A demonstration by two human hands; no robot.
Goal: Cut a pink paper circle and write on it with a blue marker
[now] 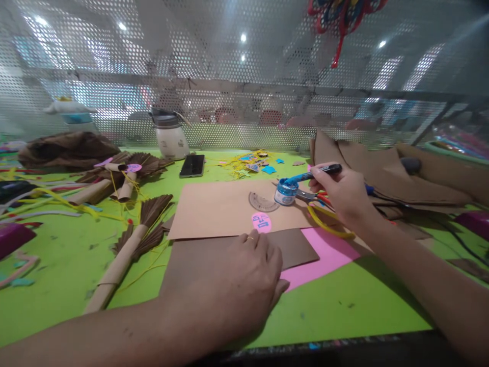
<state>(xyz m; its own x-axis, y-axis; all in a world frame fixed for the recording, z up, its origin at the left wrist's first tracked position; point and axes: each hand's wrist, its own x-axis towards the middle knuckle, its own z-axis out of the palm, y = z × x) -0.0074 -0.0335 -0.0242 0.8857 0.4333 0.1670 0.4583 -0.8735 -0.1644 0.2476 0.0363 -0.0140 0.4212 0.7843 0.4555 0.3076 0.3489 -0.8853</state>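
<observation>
My right hand (344, 191) is closed around a dark pen (311, 174). The pen's blue-coated end dips into a small jar of blue paint (286, 192). My left hand (252, 275) lies palm down with fingers resting on brown paper (194, 260), its thumb out to the side. Just beyond its fingertips is a pink paper circle (261, 223) with blue strokes on it. The circle lies on a tan sheet (214, 204), near a clear protractor (263, 202). Scissors (305, 195) lie beside the jar, partly hidden, close to my right hand.
Yellow-handled scissors (330, 224) and a pink sheet (321, 252) lie at right. Pleated brown paper with a rolled handle (122, 255) is at left. A phone (192, 166) and a bottle (170, 135) stand behind. Folded brown paper (382, 173) is at right, before a perforated screen (237, 76).
</observation>
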